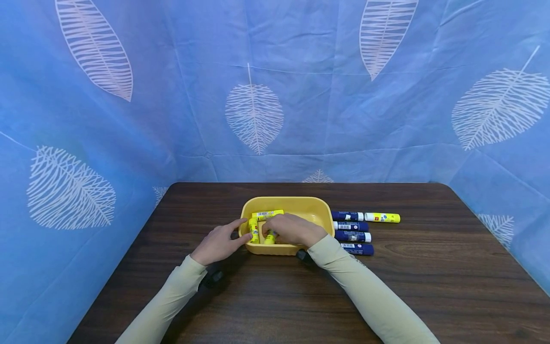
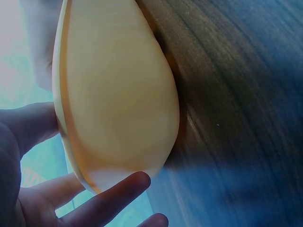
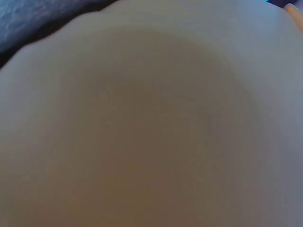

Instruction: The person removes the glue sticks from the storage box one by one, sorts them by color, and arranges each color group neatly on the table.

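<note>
Nearest me, my pale sleeves (image 1: 369, 291) cross the counter (image 1: 421, 286) in front of the yellow tray (image 1: 309, 208). My left grip (image 1: 219, 242) is loose, its fingers spread against the tray's left rim and outer wall, grasping nothing. My right grip (image 1: 293, 228) reaches over the tray's near rim, fingers curled around a yellow stick (image 1: 269, 238) inside, which they partly hide. A second yellow stick (image 1: 254, 232) lies along the tray's left wall, and a third (image 1: 268, 214) lies crosswise behind it, by the far wall. Just right of the tray, four dark blue sticks (image 1: 353, 237) lie in a stack of rows; the farthest meets a white-capped yellow stick (image 1: 382, 218). Beyond the tray hangs blue leaf-patterned cloth (image 1: 301, 119).
</note>
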Motion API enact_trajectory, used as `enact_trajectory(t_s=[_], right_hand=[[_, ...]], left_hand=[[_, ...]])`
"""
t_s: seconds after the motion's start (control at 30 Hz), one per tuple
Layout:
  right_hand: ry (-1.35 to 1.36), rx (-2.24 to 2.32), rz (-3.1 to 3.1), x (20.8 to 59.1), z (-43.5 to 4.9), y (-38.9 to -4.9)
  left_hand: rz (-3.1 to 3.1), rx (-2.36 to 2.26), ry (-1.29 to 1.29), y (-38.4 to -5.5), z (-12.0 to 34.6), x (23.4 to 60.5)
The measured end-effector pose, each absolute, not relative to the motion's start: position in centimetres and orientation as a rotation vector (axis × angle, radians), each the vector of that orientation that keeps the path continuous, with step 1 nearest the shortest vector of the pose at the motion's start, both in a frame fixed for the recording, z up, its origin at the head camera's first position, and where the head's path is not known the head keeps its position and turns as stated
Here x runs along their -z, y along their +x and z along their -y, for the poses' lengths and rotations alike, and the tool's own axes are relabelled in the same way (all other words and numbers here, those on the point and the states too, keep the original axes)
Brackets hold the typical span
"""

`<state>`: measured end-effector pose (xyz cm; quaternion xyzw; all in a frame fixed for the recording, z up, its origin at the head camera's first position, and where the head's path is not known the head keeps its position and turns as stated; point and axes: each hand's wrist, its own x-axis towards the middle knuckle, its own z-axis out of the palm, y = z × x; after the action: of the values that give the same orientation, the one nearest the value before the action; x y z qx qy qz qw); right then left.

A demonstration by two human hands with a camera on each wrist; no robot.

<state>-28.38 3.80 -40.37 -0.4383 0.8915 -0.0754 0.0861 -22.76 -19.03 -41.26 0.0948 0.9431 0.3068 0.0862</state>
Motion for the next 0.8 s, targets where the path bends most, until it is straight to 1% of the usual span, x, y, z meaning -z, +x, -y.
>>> enact_trajectory(t_s=[0.4, 0.8], right_hand=[[-1.291, 0.292, -2.700, 39.6, -5.3, -27.8], [-1.279, 0.415, -2.827, 38.7, -8.6, -26.3]], left_hand=[[-2.835, -0.895, 0.249, -22.7, 18.8, 41.3], [-2.830, -0.906, 0.219, -22.7, 18.8, 41.4]])
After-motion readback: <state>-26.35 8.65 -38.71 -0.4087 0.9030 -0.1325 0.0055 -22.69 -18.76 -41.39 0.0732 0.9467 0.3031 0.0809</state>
